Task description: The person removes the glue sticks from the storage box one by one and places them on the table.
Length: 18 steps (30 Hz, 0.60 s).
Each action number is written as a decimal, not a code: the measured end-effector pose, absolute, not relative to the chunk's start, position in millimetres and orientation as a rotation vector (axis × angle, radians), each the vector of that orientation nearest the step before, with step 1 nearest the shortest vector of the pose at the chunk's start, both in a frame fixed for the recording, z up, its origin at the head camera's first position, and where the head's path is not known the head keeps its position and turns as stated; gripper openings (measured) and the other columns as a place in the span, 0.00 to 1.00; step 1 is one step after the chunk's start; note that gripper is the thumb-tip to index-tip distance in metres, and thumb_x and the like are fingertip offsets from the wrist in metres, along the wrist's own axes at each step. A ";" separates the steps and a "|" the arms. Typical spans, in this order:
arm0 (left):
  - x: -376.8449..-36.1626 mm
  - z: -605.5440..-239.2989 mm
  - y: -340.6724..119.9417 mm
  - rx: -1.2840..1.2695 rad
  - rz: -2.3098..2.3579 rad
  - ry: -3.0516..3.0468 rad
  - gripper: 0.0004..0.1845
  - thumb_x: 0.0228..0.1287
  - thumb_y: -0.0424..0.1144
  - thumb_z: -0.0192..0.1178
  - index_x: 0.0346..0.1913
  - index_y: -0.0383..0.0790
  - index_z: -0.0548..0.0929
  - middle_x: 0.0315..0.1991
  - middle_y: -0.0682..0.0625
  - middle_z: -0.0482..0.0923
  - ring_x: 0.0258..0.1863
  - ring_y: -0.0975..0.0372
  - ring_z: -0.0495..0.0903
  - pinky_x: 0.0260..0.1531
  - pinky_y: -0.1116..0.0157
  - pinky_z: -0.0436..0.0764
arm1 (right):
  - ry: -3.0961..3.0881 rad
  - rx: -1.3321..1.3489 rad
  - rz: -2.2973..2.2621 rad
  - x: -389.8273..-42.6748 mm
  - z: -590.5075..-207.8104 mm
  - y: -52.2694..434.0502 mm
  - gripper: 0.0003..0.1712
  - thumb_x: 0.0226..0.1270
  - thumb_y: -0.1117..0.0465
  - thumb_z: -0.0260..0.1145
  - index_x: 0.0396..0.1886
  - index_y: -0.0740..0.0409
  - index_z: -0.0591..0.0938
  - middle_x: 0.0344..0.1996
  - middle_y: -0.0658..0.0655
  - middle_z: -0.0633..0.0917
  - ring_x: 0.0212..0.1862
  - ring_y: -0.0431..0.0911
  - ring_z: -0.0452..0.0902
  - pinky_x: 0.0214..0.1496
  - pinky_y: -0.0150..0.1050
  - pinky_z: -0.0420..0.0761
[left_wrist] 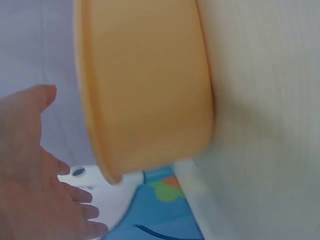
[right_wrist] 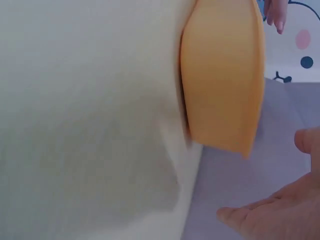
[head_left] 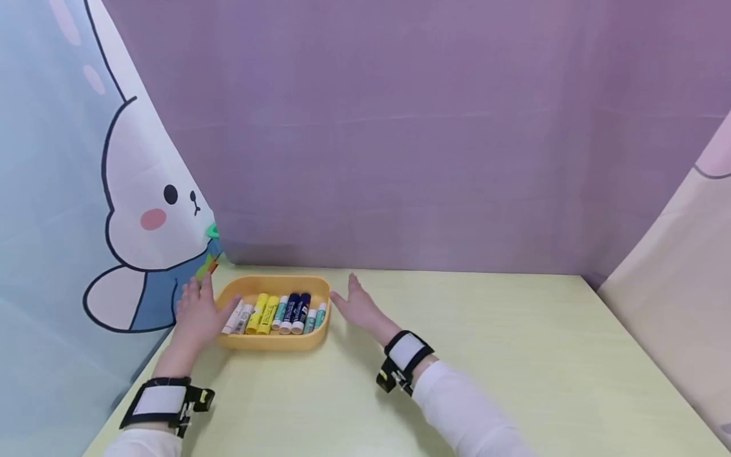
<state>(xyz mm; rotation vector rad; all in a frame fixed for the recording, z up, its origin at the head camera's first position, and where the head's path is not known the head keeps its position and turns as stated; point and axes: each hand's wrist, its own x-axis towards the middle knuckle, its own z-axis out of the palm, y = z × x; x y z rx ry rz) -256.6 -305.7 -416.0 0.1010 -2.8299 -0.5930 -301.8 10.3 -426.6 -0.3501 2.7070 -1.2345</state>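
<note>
A shallow yellow-orange plastic basket stands at the left of the table. In it lies a row of glue sticks: white ones, yellow ones, dark blue ones and small teal ones. My left hand is spread at the basket's left end, its thumb overlapping the rim in the head view. On the other end my right hand has its fingers straight and its thumb pointing at the rim. Both wrist views show the basket's outer wall with a gap between it and the hand.
The pale yellow-green table reaches back to a purple curtain. On the left hangs a light blue cloth printed with a white rabbit. A pale pinkish cloth borders the right side. Both wrists wear black-and-white straps.
</note>
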 end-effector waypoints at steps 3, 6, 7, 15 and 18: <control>-261.4 -417.2 -317.1 0.189 -0.679 -2.896 0.52 0.67 0.66 0.36 0.70 0.24 0.34 0.67 0.19 0.36 0.66 0.27 0.40 0.61 0.33 0.46 | 2.648 -0.281 -1.320 -300.0 -433.6 -6.4 0.44 0.73 0.44 0.46 0.73 0.67 0.42 0.72 0.66 0.49 0.73 0.57 0.47 0.73 0.49 0.51; -267.8 -419.1 -325.8 0.264 -0.807 -2.985 0.47 0.70 0.63 0.30 0.69 0.24 0.28 0.66 0.18 0.41 0.64 0.28 0.47 0.61 0.34 0.53 | 2.619 -0.213 -1.384 -299.6 -440.5 -19.0 0.41 0.74 0.46 0.44 0.73 0.68 0.43 0.71 0.67 0.53 0.72 0.58 0.51 0.72 0.49 0.53; -270.2 -420.2 -328.0 0.280 -0.848 -3.013 0.45 0.71 0.61 0.28 0.69 0.24 0.28 0.66 0.18 0.42 0.64 0.28 0.48 0.61 0.35 0.54 | 2.612 -0.191 -1.410 -299.8 -442.6 -22.5 0.40 0.75 0.47 0.44 0.72 0.69 0.44 0.71 0.68 0.55 0.71 0.59 0.52 0.72 0.50 0.54; -288.9 -441.3 -328.5 0.217 -0.979 -3.016 0.30 0.75 0.42 0.23 0.67 0.17 0.48 0.65 0.21 0.50 0.65 0.33 0.52 0.65 0.42 0.55 | 2.639 -0.105 -1.520 -300.4 -450.3 -43.7 0.29 0.77 0.59 0.39 0.70 0.72 0.53 0.66 0.70 0.64 0.67 0.59 0.61 0.68 0.50 0.63; -290.0 -443.1 -327.0 0.229 -0.994 -2.983 0.29 0.75 0.41 0.24 0.66 0.17 0.51 0.64 0.22 0.53 0.65 0.33 0.54 0.64 0.42 0.56 | 2.706 -0.143 -1.486 -299.6 -451.8 -47.6 0.27 0.76 0.62 0.39 0.69 0.73 0.55 0.61 0.70 0.71 0.63 0.57 0.69 0.63 0.47 0.70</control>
